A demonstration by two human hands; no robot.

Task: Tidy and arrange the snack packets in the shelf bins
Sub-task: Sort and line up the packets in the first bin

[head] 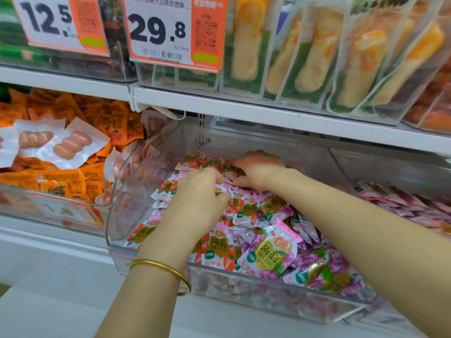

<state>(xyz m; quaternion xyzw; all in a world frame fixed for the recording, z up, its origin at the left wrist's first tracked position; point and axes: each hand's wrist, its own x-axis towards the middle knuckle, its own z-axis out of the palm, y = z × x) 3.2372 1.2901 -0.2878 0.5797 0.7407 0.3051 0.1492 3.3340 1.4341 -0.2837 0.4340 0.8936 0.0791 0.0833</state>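
Observation:
A clear plastic bin (pixel 244 291) on the lower shelf is full of small jelly packets, red strawberry ones (pixel 214 250) on the left and purple grape ones (pixel 271 252) on the right. Both my hands are inside it. My left hand (pixel 197 193), with a gold bangle on the wrist, presses down on strawberry packets near the bin's middle, fingers curled around some. My right hand (pixel 258 169) reaches further back, fingers curled on strawberry packets (pixel 200 161) piled at the rear.
A bin to the left (pixel 48 215) holds orange packets and vacuum-packed sausages (pixel 70 145). A bin to the right (pixel 402 206) holds pink packets. The upper shelf (pixel 244 108) carries price tags (pixel 168 30) and upright green-and-yellow packets (pixel 305 57).

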